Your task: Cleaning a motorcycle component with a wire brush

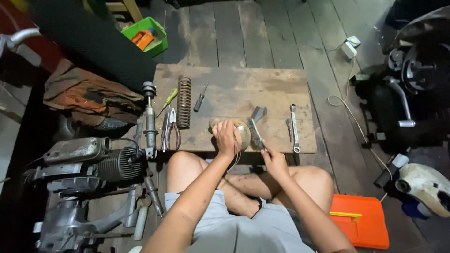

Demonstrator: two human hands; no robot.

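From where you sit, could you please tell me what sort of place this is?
Probably a small home or informal repair workshop for motorbikes. A finned engine lies on the plank floor, a coil spring and a wrench lie on the low wooden board, and a wire brush is in the right hand.

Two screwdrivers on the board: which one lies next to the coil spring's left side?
The yellow-green-handled screwdriver, left of the rusty coil spring. The black-handled screwdriver lies on the spring's right.
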